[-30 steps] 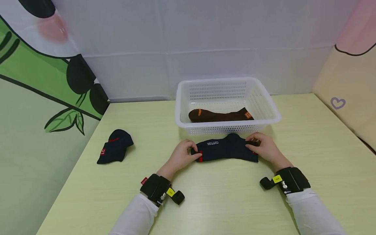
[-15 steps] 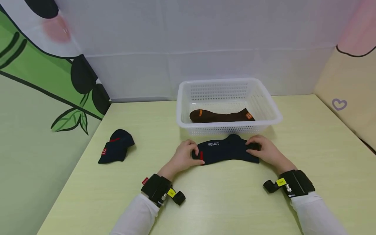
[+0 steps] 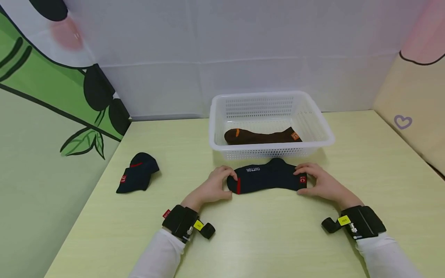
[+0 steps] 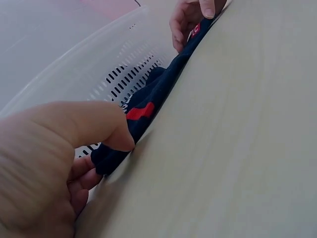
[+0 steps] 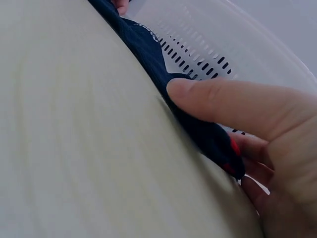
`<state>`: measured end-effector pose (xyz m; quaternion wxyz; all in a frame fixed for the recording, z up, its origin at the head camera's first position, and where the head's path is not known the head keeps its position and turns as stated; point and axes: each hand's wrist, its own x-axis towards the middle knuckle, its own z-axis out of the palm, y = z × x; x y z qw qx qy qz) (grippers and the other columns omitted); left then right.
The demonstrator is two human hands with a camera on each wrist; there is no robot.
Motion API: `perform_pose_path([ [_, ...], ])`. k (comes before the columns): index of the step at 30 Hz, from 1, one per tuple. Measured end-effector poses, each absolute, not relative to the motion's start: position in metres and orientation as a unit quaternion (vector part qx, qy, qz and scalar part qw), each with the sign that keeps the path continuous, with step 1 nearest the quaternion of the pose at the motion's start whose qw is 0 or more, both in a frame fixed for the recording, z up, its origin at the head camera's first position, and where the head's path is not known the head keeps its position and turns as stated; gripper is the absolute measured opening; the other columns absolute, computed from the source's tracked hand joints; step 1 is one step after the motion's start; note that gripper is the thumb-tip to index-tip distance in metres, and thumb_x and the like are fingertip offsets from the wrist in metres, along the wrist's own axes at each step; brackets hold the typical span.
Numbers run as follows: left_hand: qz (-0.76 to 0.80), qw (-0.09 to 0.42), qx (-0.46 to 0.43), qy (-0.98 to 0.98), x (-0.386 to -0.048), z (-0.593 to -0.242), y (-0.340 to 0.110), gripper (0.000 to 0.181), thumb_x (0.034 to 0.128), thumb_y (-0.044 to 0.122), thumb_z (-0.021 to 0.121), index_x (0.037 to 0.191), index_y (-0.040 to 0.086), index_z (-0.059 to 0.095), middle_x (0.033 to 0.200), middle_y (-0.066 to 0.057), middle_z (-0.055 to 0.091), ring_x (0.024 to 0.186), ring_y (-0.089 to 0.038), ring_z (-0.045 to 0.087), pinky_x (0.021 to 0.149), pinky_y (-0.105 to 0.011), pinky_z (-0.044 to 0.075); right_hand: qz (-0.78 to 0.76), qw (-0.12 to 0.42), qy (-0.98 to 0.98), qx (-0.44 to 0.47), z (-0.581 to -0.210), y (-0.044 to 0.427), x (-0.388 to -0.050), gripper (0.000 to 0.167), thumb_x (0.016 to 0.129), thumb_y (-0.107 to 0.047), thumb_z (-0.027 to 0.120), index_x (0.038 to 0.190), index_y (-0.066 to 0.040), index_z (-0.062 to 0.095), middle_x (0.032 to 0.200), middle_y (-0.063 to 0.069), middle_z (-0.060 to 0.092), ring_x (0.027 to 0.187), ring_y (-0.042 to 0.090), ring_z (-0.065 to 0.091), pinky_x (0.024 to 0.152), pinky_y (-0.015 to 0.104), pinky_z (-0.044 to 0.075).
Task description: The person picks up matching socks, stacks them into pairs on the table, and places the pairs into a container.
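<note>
A navy sock [image 3: 265, 178] with white "COTTON" lettering and a red stripe lies flat on the table in the head view. My left hand [image 3: 213, 187] is at its striped toe end, fingertips on the upper edge and thumb beside the lower edge. My right hand [image 3: 323, 183] spans the end with the red "LC" tag, fingers at the top edge and thumb at the bottom edge. In the right wrist view my thumb [image 5: 213, 101] touches the sock [image 5: 148, 54]. The left wrist view shows my left fingers [image 4: 81, 181] partly behind the sock's end.
A white perforated basket [image 3: 217, 148] stands just behind the sock, with a brown sock [image 3: 260, 137] lying in it. Another navy sock [image 3: 137, 177], folded or bunched, lies on the left of the table [image 3: 264, 235]. A fabric backdrop rises behind the table.
Both hands have loosened from the sock's ends. My right hand has shifted rightward and uncovered the red tag; the left thumb has drawn back from the stripe. The sock lies nearly in place.
</note>
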<state>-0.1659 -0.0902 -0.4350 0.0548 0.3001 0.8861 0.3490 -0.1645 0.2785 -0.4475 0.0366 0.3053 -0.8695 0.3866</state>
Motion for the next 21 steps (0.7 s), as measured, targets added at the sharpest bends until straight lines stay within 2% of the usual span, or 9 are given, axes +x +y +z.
perform_pose_path([
  [2,0.349,0.056,0.302,0.885,-0.1657,-0.4346,-0.0902,0.035,0.0673,0.008,0.068,0.101,0.012,0.058,0.123,-0.012,0.05,0.118,-0.029,0.042,0.102,-0.049,0.029,0.375,0.033,-0.871,0.315,-0.4463,0.2781,-0.1643,0.046,0.069,-0.013,0.083,0.11,-0.011,0.063,0.124,0.014,0.051,0.116,0.025,0.038,0.096,0.014,0.025],
  [6,0.352,0.057,0.301,0.884,-0.1658,-0.435,-0.0902,0.027,0.0712,0.01,0.068,0.097,0.012,0.062,0.125,-0.012,0.051,0.121,-0.031,0.043,0.104,-0.052,0.027,0.364,0.035,-0.872,0.326,-0.4449,0.2767,-0.1638,0.043,0.071,-0.008,0.08,0.11,-0.009,0.063,0.124,0.016,0.051,0.115,0.029,0.037,0.093,0.026,0.028],
  [12,0.359,0.055,0.297,0.883,-0.1653,-0.4355,-0.0898,0.013,0.077,0.011,0.068,0.089,0.012,0.064,0.124,-0.011,0.052,0.119,-0.031,0.044,0.103,-0.052,0.027,0.364,0.05,-0.877,0.31,-0.4461,0.2744,-0.1633,0.045,0.066,0.006,0.067,0.109,-0.006,0.064,0.122,0.018,0.053,0.112,0.028,0.04,0.09,0.027,0.03],
  [15,0.356,0.055,0.304,0.882,-0.1646,-0.4348,-0.0896,0.006,0.0805,0.011,0.068,0.085,0.012,0.065,0.122,-0.011,0.053,0.118,-0.03,0.043,0.102,-0.052,0.027,0.365,0.074,-0.876,0.308,-0.4463,0.2735,-0.1638,0.042,0.066,0.009,0.067,0.105,-0.006,0.065,0.117,0.017,0.057,0.11,0.023,0.043,0.091,0.02,0.03],
  [19,0.349,0.054,0.317,0.88,-0.1644,-0.4338,-0.0893,0.004,0.0839,0.011,0.067,0.083,0.012,0.064,0.12,-0.011,0.054,0.116,-0.03,0.044,0.101,-0.052,0.027,0.388,0.098,-0.864,0.305,-0.4456,0.2733,-0.1643,0.035,0.07,0.012,0.067,0.1,-0.005,0.066,0.108,0.016,0.062,0.105,0.006,0.045,0.091,0.01,0.029],
  [21,0.36,0.058,0.317,0.876,-0.165,-0.4342,-0.0892,0.004,0.0869,0.009,0.064,0.084,0.011,0.062,0.119,-0.011,0.055,0.115,-0.03,0.045,0.101,-0.05,0.028,0.401,0.097,-0.862,0.296,-0.4445,0.2733,-0.164,0.031,0.072,0.012,0.066,0.097,-0.006,0.066,0.105,0.016,0.063,0.102,-0.001,0.045,0.09,0.01,0.03],
])
